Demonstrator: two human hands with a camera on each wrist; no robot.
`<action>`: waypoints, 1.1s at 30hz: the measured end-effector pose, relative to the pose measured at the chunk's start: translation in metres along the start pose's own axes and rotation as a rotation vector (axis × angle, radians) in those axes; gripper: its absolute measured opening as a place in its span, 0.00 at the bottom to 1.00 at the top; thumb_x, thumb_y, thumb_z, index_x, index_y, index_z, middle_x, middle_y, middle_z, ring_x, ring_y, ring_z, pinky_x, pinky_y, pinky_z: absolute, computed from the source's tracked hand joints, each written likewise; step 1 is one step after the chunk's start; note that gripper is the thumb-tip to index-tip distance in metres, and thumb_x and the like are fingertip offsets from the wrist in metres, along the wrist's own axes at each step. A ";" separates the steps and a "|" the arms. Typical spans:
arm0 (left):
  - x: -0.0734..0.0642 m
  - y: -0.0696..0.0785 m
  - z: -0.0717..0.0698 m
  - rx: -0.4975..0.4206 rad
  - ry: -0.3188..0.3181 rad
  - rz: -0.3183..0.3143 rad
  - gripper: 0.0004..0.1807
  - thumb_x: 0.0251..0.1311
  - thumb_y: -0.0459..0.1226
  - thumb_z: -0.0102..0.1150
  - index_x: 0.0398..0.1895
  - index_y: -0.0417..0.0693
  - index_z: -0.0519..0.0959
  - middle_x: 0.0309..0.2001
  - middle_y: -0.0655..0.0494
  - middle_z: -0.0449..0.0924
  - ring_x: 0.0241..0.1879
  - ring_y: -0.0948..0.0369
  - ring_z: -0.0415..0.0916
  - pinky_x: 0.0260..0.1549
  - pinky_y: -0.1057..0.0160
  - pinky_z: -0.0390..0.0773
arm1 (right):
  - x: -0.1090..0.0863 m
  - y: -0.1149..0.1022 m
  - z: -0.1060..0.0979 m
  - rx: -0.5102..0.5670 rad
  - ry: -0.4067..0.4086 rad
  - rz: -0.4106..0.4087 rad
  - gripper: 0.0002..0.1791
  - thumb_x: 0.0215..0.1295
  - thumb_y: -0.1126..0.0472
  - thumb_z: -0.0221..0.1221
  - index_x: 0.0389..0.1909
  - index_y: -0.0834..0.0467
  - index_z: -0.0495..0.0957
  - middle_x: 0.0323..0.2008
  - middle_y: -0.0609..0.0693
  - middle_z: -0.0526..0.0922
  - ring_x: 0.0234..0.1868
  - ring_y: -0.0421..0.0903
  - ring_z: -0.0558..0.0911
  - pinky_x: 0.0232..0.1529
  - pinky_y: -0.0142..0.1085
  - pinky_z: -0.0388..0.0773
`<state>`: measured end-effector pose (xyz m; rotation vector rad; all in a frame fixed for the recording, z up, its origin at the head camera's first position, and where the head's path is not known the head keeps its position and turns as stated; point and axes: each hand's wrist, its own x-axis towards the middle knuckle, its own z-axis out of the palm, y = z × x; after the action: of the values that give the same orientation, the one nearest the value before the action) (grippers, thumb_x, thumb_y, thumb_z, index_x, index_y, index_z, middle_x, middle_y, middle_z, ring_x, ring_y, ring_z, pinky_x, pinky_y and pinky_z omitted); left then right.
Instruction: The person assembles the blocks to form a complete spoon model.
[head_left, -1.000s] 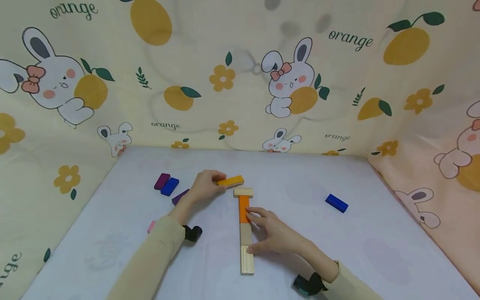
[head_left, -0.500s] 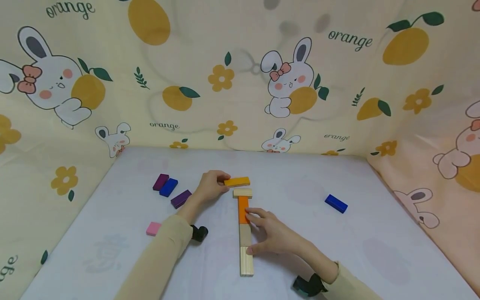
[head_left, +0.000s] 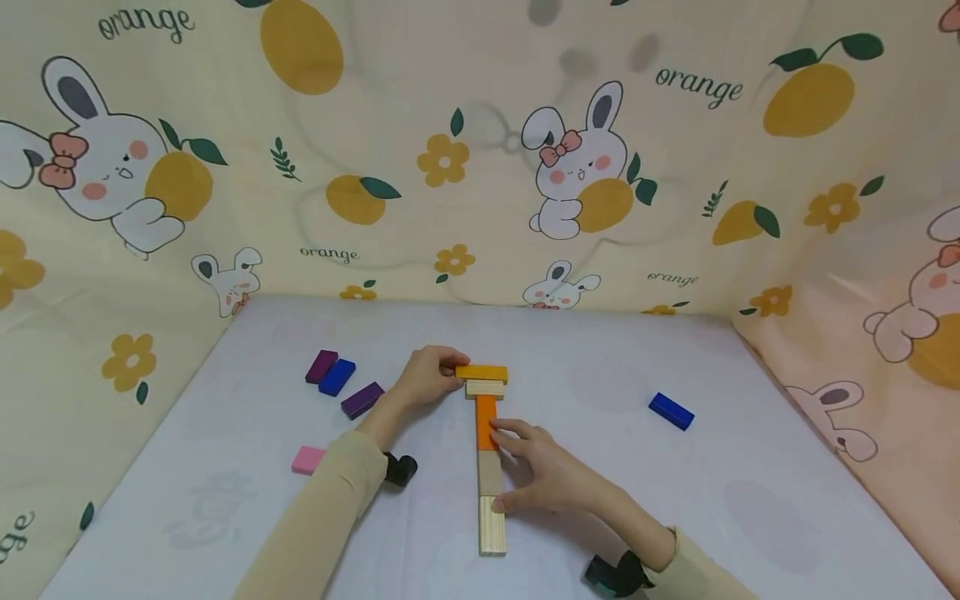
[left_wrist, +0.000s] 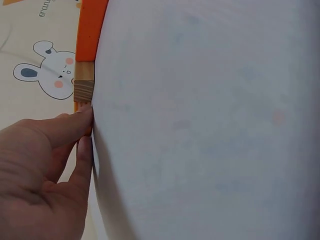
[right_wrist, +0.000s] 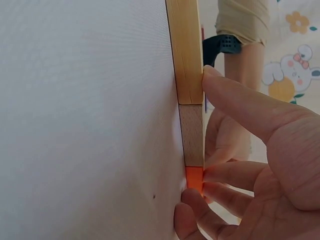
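In the head view my left hand (head_left: 426,375) pinches the left end of a yellow wooden block (head_left: 483,373). That block lies crosswise along the far side of a plain crosswise block (head_left: 485,389). Below it, a straight row runs toward me: an orange block (head_left: 486,422), a plain block (head_left: 490,472) and a paler one (head_left: 492,531). My right hand (head_left: 555,471) lies along the row's right side, its fingertips at the orange block and its thumb on the nearest block. The left wrist view shows thumb and finger (left_wrist: 84,150) right beside the crosswise block's end (left_wrist: 84,91).
Left on the white table (head_left: 600,350) lie a maroon block (head_left: 322,367), a blue block (head_left: 337,377), a purple block (head_left: 362,401) and a pink block (head_left: 308,460), partly behind the sleeve. Another blue block (head_left: 671,411) lies at right. A printed cloth (head_left: 480,208) hangs behind.
My left hand has carried the yellow block right and toward me, turning it from slanted to level along the plain crosswise block. My right hand has stayed at the row.
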<state>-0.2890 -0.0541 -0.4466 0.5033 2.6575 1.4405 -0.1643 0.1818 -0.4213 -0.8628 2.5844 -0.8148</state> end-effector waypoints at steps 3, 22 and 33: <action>0.000 -0.002 -0.001 0.002 -0.011 -0.002 0.18 0.60 0.27 0.65 0.54 0.43 0.82 0.51 0.53 0.81 0.46 0.57 0.76 0.51 0.60 0.76 | 0.000 0.000 0.001 0.001 0.000 0.000 0.51 0.51 0.40 0.72 0.72 0.60 0.64 0.74 0.52 0.56 0.70 0.59 0.57 0.64 0.58 0.61; 0.006 0.003 0.004 0.077 -0.048 -0.059 0.17 0.60 0.28 0.65 0.52 0.44 0.78 0.51 0.52 0.79 0.49 0.55 0.73 0.56 0.57 0.73 | 0.000 0.000 0.001 -0.004 0.007 0.002 0.51 0.51 0.40 0.72 0.72 0.59 0.64 0.74 0.53 0.57 0.70 0.59 0.58 0.64 0.58 0.61; 0.008 0.003 0.004 0.071 -0.055 -0.038 0.19 0.57 0.27 0.66 0.52 0.41 0.76 0.49 0.51 0.78 0.50 0.54 0.74 0.57 0.57 0.72 | 0.001 0.001 0.002 -0.010 0.003 0.004 0.52 0.50 0.39 0.72 0.72 0.59 0.64 0.74 0.53 0.56 0.70 0.59 0.57 0.64 0.58 0.61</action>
<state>-0.2950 -0.0467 -0.4460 0.4875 2.6682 1.3068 -0.1645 0.1811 -0.4235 -0.8597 2.5940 -0.8031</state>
